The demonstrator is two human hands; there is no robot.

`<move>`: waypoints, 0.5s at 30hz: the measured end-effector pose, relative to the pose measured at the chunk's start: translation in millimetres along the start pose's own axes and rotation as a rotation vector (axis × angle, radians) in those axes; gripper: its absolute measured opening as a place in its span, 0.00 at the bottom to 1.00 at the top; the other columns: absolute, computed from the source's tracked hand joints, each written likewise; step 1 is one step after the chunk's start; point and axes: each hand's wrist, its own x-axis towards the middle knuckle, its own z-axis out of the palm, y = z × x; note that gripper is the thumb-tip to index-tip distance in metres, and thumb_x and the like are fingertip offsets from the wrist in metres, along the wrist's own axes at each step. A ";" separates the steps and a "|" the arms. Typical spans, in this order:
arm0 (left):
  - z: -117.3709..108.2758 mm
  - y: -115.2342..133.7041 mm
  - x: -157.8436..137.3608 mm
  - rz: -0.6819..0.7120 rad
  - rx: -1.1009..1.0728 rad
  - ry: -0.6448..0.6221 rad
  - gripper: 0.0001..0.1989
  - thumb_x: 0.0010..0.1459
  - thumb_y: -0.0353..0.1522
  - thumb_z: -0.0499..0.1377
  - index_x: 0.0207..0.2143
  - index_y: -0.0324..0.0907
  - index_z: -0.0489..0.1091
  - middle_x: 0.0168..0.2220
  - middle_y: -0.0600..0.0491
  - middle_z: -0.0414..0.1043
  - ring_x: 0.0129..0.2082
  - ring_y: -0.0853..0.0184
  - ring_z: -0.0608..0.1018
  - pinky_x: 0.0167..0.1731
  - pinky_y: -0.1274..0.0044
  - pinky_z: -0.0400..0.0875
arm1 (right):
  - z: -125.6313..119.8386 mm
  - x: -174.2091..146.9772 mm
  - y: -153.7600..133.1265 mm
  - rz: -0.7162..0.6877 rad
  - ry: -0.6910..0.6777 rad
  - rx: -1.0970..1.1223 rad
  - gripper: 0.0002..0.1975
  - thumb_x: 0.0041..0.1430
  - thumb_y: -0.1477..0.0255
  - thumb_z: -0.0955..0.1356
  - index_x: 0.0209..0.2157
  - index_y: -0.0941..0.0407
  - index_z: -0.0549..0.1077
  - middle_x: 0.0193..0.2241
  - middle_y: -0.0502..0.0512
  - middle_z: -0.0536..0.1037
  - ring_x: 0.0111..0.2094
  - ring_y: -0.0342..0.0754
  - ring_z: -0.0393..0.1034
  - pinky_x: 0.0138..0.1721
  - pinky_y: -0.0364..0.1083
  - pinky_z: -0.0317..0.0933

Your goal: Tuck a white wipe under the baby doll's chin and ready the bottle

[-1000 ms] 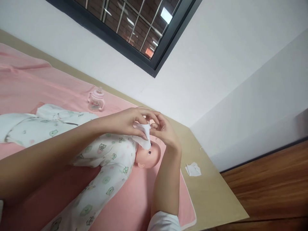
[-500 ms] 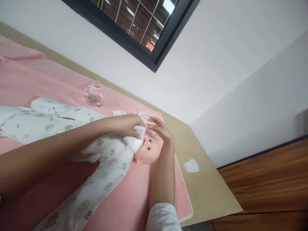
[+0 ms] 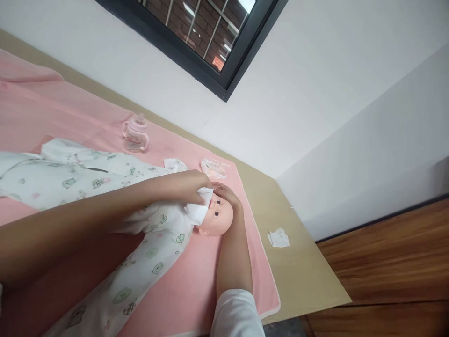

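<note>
A baby doll lies on its back, dressed in a white suit printed with green animals. Between the thumb and fingers of my left hand is a white tissue, pressed at the doll's chin and neck, just below its mouth. My right hand curves round the far side and crown of the doll's head, cupping it, its fingertips close to my left hand. Part of the doll's face and far cheek is hidden behind the hands.
A pink blanket covers much of the tan table. On it stand a pink-topped baby bottle and a small clear packet. A crumpled tissue lies on the bare tabletop, right. Behind rises a white wall with a dark-framed window.
My right hand has come down from above the doll's head and now cups its far side, uncovering the clear packet. My left hand keeps the tissue at the chin.
</note>
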 end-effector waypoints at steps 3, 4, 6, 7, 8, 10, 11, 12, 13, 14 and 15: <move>2.0 -1.7 1.1 -0.012 0.008 0.011 0.07 0.49 0.30 0.56 0.22 0.42 0.59 0.21 0.55 0.63 0.21 0.68 0.63 0.23 0.75 0.50 | -1.8 2.3 4.9 -0.001 0.026 0.045 0.24 0.41 0.72 0.79 0.42 0.55 0.74 0.36 0.52 0.82 0.43 0.48 0.76 0.53 0.48 0.67; 2.4 -2.3 1.2 -0.012 0.007 0.013 0.07 0.49 0.30 0.56 0.22 0.42 0.58 0.21 0.55 0.62 0.21 0.68 0.63 0.23 0.75 0.50 | -2.3 3.5 6.7 0.002 0.040 0.062 0.24 0.41 0.72 0.79 0.42 0.55 0.74 0.36 0.52 0.82 0.43 0.47 0.76 0.52 0.48 0.67; 2.9 -2.6 1.1 0.007 0.002 0.012 0.08 0.49 0.30 0.56 0.22 0.42 0.57 0.21 0.55 0.62 0.21 0.68 0.63 0.23 0.75 0.50 | -3.1 5.5 9.7 0.003 0.071 0.084 0.24 0.41 0.73 0.78 0.42 0.56 0.73 0.36 0.53 0.82 0.42 0.47 0.77 0.52 0.48 0.68; 2.9 -2.3 0.9 0.019 0.000 0.010 0.08 0.49 0.30 0.56 0.22 0.42 0.57 0.21 0.55 0.62 0.21 0.68 0.63 0.23 0.75 0.50 | -3.3 6.1 10.8 0.001 0.084 0.088 0.23 0.41 0.73 0.78 0.42 0.55 0.73 0.35 0.52 0.82 0.42 0.48 0.77 0.52 0.48 0.68; 3.0 -1.8 0.6 0.029 0.002 0.008 0.08 0.49 0.30 0.56 0.22 0.42 0.57 0.21 0.56 0.62 0.21 0.68 0.64 0.23 0.75 0.50 | -3.5 6.5 11.5 -0.002 0.091 0.087 0.23 0.41 0.73 0.78 0.41 0.55 0.72 0.35 0.52 0.82 0.42 0.48 0.77 0.51 0.48 0.68; 3.2 -0.4 0.0 0.038 0.015 0.012 0.09 0.49 0.30 0.55 0.21 0.42 0.57 0.21 0.56 0.61 0.22 0.68 0.64 0.23 0.74 0.51 | -3.8 6.3 12.2 -0.006 0.089 0.080 0.23 0.42 0.73 0.78 0.42 0.55 0.72 0.34 0.52 0.81 0.42 0.48 0.77 0.51 0.48 0.69; 3.4 0.4 -0.1 0.038 0.025 0.018 0.09 0.49 0.30 0.55 0.21 0.42 0.57 0.21 0.56 0.61 0.22 0.68 0.64 0.24 0.74 0.51 | -3.8 5.9 12.4 -0.008 0.083 0.078 0.23 0.42 0.73 0.78 0.42 0.55 0.72 0.34 0.52 0.81 0.42 0.48 0.77 0.50 0.48 0.69; 3.7 1.0 -0.2 0.036 0.035 0.021 0.09 0.50 0.31 0.56 0.22 0.42 0.57 0.21 0.56 0.61 0.22 0.68 0.64 0.24 0.74 0.51 | -3.9 5.4 12.4 -0.012 0.078 0.076 0.24 0.42 0.72 0.78 0.42 0.55 0.72 0.34 0.52 0.81 0.42 0.48 0.78 0.50 0.48 0.70; 4.2 1.3 -0.1 0.035 0.044 0.025 0.09 0.50 0.31 0.56 0.22 0.42 0.57 0.21 0.56 0.60 0.22 0.68 0.64 0.24 0.74 0.51 | -3.9 5.0 12.4 -0.014 0.075 0.075 0.24 0.43 0.72 0.78 0.43 0.55 0.73 0.35 0.53 0.81 0.42 0.48 0.78 0.50 0.48 0.70; 4.9 1.4 0.1 0.036 0.046 0.026 0.09 0.50 0.31 0.56 0.22 0.42 0.56 0.20 0.56 0.60 0.23 0.68 0.64 0.24 0.74 0.51 | -3.9 4.6 12.3 -0.015 0.074 0.072 0.23 0.43 0.72 0.78 0.43 0.55 0.73 0.36 0.53 0.82 0.42 0.48 0.78 0.50 0.48 0.70; 5.6 1.3 0.4 0.037 0.046 0.025 0.09 0.50 0.31 0.56 0.22 0.42 0.57 0.20 0.56 0.60 0.23 0.68 0.64 0.24 0.74 0.51 | -3.9 4.3 12.3 -0.017 0.077 0.068 0.23 0.44 0.72 0.78 0.43 0.55 0.73 0.36 0.53 0.82 0.42 0.48 0.78 0.50 0.48 0.70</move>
